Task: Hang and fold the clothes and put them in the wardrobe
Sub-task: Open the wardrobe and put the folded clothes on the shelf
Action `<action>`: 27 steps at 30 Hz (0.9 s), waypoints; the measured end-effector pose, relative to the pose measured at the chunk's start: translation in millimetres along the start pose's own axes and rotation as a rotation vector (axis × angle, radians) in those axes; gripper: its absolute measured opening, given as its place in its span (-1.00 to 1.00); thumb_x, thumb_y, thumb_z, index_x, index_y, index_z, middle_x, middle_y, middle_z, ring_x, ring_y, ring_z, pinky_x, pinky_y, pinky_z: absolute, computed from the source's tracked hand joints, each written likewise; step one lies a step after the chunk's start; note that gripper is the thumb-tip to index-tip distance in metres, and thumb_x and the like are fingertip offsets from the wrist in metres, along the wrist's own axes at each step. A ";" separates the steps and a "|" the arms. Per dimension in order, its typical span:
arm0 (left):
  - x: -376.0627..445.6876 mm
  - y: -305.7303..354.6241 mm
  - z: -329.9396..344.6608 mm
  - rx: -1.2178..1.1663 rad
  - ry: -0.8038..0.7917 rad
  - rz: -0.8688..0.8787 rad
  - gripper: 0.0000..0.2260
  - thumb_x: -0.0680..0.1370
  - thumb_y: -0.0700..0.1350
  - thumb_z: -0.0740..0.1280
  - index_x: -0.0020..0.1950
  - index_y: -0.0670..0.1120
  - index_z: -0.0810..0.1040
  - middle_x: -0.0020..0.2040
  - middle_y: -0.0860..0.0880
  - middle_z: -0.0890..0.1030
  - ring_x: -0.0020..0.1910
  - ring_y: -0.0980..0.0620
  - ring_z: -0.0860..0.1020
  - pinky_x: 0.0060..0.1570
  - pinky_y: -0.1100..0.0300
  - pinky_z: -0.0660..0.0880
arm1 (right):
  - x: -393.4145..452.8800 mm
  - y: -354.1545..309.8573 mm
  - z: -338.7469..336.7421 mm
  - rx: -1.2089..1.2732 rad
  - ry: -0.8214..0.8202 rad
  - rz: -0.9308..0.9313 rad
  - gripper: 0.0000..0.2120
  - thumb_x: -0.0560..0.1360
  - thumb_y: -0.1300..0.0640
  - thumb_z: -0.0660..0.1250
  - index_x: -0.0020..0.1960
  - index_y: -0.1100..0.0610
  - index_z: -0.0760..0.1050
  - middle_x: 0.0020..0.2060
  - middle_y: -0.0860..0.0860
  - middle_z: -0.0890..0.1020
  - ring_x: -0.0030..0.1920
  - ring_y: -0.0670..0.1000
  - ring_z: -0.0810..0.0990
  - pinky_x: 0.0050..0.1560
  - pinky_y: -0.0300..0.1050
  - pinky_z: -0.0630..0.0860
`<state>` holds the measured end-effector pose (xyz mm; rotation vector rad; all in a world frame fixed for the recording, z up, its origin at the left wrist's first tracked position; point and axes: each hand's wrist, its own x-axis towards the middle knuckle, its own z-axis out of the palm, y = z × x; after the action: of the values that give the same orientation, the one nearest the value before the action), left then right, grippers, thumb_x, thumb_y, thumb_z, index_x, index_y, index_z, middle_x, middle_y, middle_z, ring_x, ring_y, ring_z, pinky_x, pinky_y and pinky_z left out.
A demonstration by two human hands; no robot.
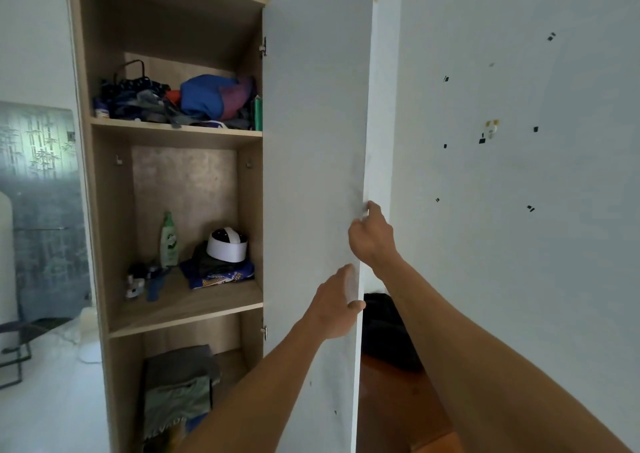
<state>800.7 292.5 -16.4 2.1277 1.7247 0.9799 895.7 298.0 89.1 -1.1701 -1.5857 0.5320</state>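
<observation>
Wardrobe: we see a tall wooden wardrobe (100, 210) standing upright, its long axis vertical and its open front turned toward us.
Door: the white door (311, 175) is swung out on its right-side hinges, its free edge pointing toward us, its long axis vertical too.
Top shelf: a loose heap of dark patterned clothes (138, 101) on the left, a blue and purple bundle (211, 96) on the right, and a green container (258, 113) upright against the right wall.
Middle shelf: a green bottle (169, 239) upright near the back, small dark items (142, 281) at the left front, and a black-and-white cap (227, 245) resting on a folded pile of dark and blue patterned clothes (218, 272).
Bottom compartment: folded clothes (178, 388) stacked flat, a grey piece above and a greenish one with lettering below it; our left arm hides the front part.
Left hand: our left hand (334, 305) grips the door's free edge, thumb wrapped round to the outer face and palm on the inner face.
Right hand: our right hand (370, 233) is higher on the same edge, fingers curled at it; we cannot tell what they close round.
Wall: the pale wall (519, 175) to the right carries small black marks.
Floor: a dark bag-like shape (384, 328) lies on the floor behind the door.
</observation>
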 end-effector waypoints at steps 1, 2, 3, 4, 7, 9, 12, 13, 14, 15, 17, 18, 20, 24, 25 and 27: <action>0.4 -2.2 1.4 -0.006 0.011 -0.004 -0.32 0.60 0.07 0.33 0.60 0.03 0.04 0.57 0.02 0.22 0.50 -0.04 0.30 0.42 0.06 0.31 | -0.3 0.9 2.1 0.019 0.014 -0.002 -0.55 0.62 0.23 0.08 0.51 0.16 0.21 0.28 0.13 0.52 0.19 0.16 0.54 0.22 0.06 0.50; -0.1 -4.5 2.5 -0.011 0.029 -0.007 -0.30 0.58 0.09 0.35 0.59 0.03 0.04 0.56 0.01 0.23 0.48 -0.04 0.31 0.39 0.08 0.33 | -1.1 1.3 3.9 0.039 0.025 -0.009 -0.56 0.63 0.21 0.08 0.51 0.15 0.21 0.27 0.12 0.53 0.16 0.14 0.56 0.17 0.03 0.51; -0.8 -6.6 2.9 -0.019 0.054 -0.013 -0.27 0.55 0.11 0.38 0.58 0.03 0.04 0.54 0.01 0.23 0.46 -0.04 0.32 0.36 0.09 0.34 | -2.0 0.4 5.1 0.057 0.032 -0.015 -0.58 0.65 0.18 0.08 0.51 0.14 0.23 0.23 0.10 0.56 0.09 0.09 0.58 0.10 -0.02 0.51; -3.9 -8.9 1.2 -0.036 0.080 -0.033 -0.22 0.51 0.14 0.41 0.57 0.05 0.03 0.53 0.01 0.23 0.45 -0.03 0.33 0.35 0.09 0.35 | -3.9 -1.3 7.5 0.075 0.036 -0.016 -0.60 0.66 0.15 0.07 0.48 0.12 0.27 0.15 0.07 0.59 -0.01 0.04 0.59 0.04 -0.05 0.51; -13.6 -19.1 -10.0 -0.142 0.166 -0.106 -0.10 0.36 0.19 0.53 0.52 0.09 0.05 0.47 0.01 0.25 0.40 -0.05 0.38 0.34 0.00 0.43 | -11.8 -13.0 16.3 0.097 0.038 -0.057 -0.70 0.67 0.02 0.08 0.34 0.10 0.37 -0.14 -0.04 0.58 -0.18 -0.07 0.56 0.01 -0.02 0.54; -24.7 -31.3 -25.0 -0.189 0.205 -0.141 -0.06 0.28 0.19 0.57 0.49 0.12 0.08 0.43 0.01 0.28 0.36 -0.06 0.40 0.29 -0.05 0.49 | -19.5 -24.6 28.7 0.098 0.017 -0.109 -0.73 0.68 -0.03 0.07 0.24 0.09 0.40 -0.19 -0.05 0.57 -0.19 -0.05 0.57 0.03 0.04 0.58; -40.6 -56.2 -51.7 -0.179 0.244 -0.196 -0.13 0.30 0.11 0.59 0.45 0.12 0.14 0.39 0.01 0.36 0.32 -0.06 0.45 0.22 -0.03 0.54 | -28.2 -44.6 57.7 0.101 -0.032 -0.185 -0.75 0.66 -0.09 0.08 0.15 0.06 0.40 -0.15 0.01 0.60 -0.18 0.00 0.60 0.00 0.14 0.64; -46.3 -64.1 -61.0 -0.158 0.254 -0.217 -0.18 0.34 0.05 0.58 0.46 0.09 0.16 0.37 0.01 0.40 0.29 -0.04 0.47 0.22 -0.01 0.54 | -30.4 -50.8 68.2 0.085 -0.045 -0.216 -0.75 0.66 -0.09 0.09 0.16 0.05 0.39 -0.12 0.02 0.61 -0.18 -0.01 0.60 -0.01 0.13 0.66; -52.9 -71.0 -70.8 -0.145 0.262 -0.230 -0.23 0.40 -0.02 0.55 0.47 0.06 0.18 0.34 0.02 0.44 0.25 0.00 0.49 0.22 0.03 0.53 | -32.6 -56.9 79.2 0.069 -0.061 -0.252 -0.77 0.67 -0.08 0.10 0.19 0.04 0.38 -0.09 0.03 0.62 -0.18 -0.03 0.60 -0.02 0.08 0.66; -59.2 -78.6 -80.4 -0.141 0.262 -0.235 -0.27 0.44 -0.08 0.52 0.48 0.04 0.18 0.32 0.05 0.46 0.21 0.05 0.49 0.23 0.08 0.51 | -34.0 -63.2 90.1 0.057 -0.079 -0.288 -0.78 0.67 -0.08 0.12 0.22 0.02 0.36 -0.06 0.03 0.62 -0.18 -0.05 0.60 -0.02 0.01 0.66; -73.0 -95.1 -101.0 -0.128 0.257 -0.254 -0.33 0.51 -0.17 0.45 0.51 0.02 0.17 0.30 0.07 0.46 0.20 0.06 0.48 0.24 0.07 0.47 | -37.1 -77.9 113.7 0.045 -0.130 -0.352 -0.75 0.66 -0.07 0.16 0.29 -0.02 0.33 -0.05 0.00 0.62 -0.17 -0.06 0.61 0.00 -0.09 0.62; -78.9 -103.4 -111.6 -0.111 0.265 -0.265 -0.35 0.53 -0.18 0.43 0.52 0.02 0.17 0.34 0.05 0.45 0.26 0.01 0.48 0.27 0.02 0.46 | -38.1 -85.7 125.4 0.044 -0.155 -0.380 -0.71 0.66 -0.06 0.19 0.34 -0.03 0.30 -0.05 -0.02 0.61 -0.15 -0.06 0.61 0.03 -0.09 0.62; -86.7 -118.7 -130.0 -0.068 0.276 -0.291 -0.39 0.55 -0.17 0.41 0.52 0.03 0.20 0.38 0.03 0.45 0.36 -0.08 0.46 0.31 -0.05 0.44 | -37.5 -98.8 145.4 0.037 -0.169 -0.433 -0.61 0.64 -0.06 0.24 0.41 -0.06 0.24 0.05 -0.02 0.59 -0.04 -0.02 0.63 0.11 -0.03 0.62; -91.3 -164.6 -166.6 -0.085 0.251 -0.341 -0.48 0.53 -0.16 0.43 0.43 0.06 0.33 0.29 0.04 0.52 0.33 -0.07 0.49 0.32 -0.11 0.43 | -33.8 -125.6 190.8 -0.038 -0.139 -0.599 -0.45 0.60 -0.05 0.30 0.50 -0.13 0.13 0.40 0.00 0.39 0.25 0.08 0.53 0.20 0.03 0.56; -90.7 -176.7 -175.4 -0.103 0.239 -0.355 -0.50 0.51 -0.16 0.45 0.38 0.06 0.36 0.26 0.05 0.53 0.31 -0.07 0.50 0.32 -0.13 0.44 | -32.4 -131.0 201.9 -0.052 -0.136 -0.631 -0.42 0.60 -0.04 0.30 0.52 -0.13 0.11 0.43 0.00 0.35 0.28 0.09 0.51 0.19 0.04 0.56; -89.2 -197.9 -191.0 -0.144 0.234 -0.381 -0.53 0.48 -0.16 0.48 0.33 0.05 0.40 0.21 0.05 0.55 0.28 -0.07 0.51 0.31 -0.19 0.46 | -29.4 -140.9 222.8 -0.073 -0.131 -0.669 -0.38 0.58 -0.03 0.31 0.54 -0.13 0.08 0.46 0.01 0.30 0.32 0.09 0.47 0.18 0.05 0.56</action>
<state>520.5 221.6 -15.8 1.5673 1.9984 1.2283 633.9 260.7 109.5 -0.5972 -1.9911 0.1099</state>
